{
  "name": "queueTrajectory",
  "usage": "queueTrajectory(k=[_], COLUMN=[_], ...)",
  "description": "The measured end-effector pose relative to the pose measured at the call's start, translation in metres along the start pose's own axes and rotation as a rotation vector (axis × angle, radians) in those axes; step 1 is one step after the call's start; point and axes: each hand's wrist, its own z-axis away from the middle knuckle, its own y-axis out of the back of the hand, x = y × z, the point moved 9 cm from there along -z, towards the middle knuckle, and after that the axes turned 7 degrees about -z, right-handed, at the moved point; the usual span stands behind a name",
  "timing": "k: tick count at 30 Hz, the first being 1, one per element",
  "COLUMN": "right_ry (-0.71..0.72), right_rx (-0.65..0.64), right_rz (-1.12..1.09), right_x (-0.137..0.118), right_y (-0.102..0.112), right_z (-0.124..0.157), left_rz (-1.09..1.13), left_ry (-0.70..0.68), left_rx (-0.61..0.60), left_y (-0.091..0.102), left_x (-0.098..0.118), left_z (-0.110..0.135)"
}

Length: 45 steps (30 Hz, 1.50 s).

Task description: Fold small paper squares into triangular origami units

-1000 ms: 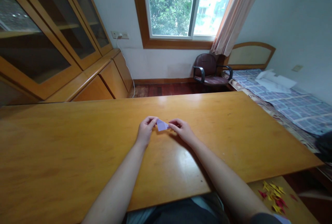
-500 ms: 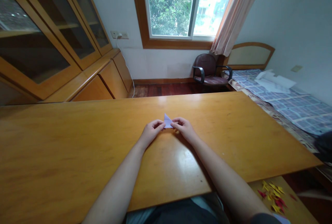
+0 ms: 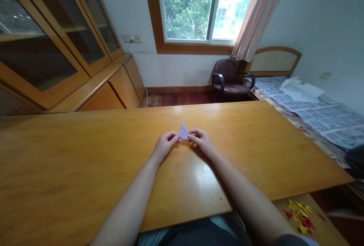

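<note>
A small folded piece of lilac paper [image 3: 183, 131] is held between my two hands over the middle of the wooden table [image 3: 85, 155]. It has a pointed tip at the top and a crease across it. My left hand [image 3: 167, 142] pinches its left lower corner between thumb and fingers. On the other side, my right hand [image 3: 201, 139] is closed on the right lower corner, with the thumb in front. The fingers behind the paper are partly hidden.
Several yellow and red folded paper pieces [image 3: 301, 213] lie on a lower surface at the bottom right. Beyond the table stand an armchair [image 3: 227, 73] and a bed [image 3: 321, 113]. A glass-fronted cabinet [image 3: 85, 75] lines the left side.
The lilac paper has turned slightly between my fingers, and its tip now points more nearly straight up and a little to the right. Both hands stay in nearly the same place.
</note>
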Motion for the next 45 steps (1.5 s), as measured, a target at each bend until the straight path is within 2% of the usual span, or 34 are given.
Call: queueTrajectory(k=[10, 14, 24, 28, 36, 40, 45], right_ry=[0.015, 0.062, 0.043, 0.047, 0.076, 0.086, 0.019], right_rx=[-0.043, -0.082, -0.056, -0.084, -0.266, -0.263, -0.195], right_rz=[0.035, 0.123, 0.172, 0.223, 0.452, 0.446, 0.296], right_x=[-0.003, -0.007, -0.010, -0.010, -0.010, -0.010, -0.004], right_y=[-0.007, -0.013, -0.010, -0.012, -0.031, -0.031, -0.021], right_z=[0.003, 0.005, 0.005, 0.007, 0.013, 0.013, 0.009], left_rz=[-0.058, -0.144, -0.194, -0.179, -0.092, -0.033, 0.011], left_ry=[-0.008, -0.029, -0.040, -0.057, -0.015, -0.004, 0.028], left_rx=[-0.028, -0.102, -0.143, -0.119, -0.059, -0.071, -0.033], left_y=[-0.004, -0.011, -0.015, -0.014, -0.008, -0.006, 0.000], left_x=[0.003, 0.006, 0.007, 0.006, 0.004, 0.003, -0.002], left_z=[0.002, 0.003, 0.003, 0.002, 0.002, 0.001, 0.000])
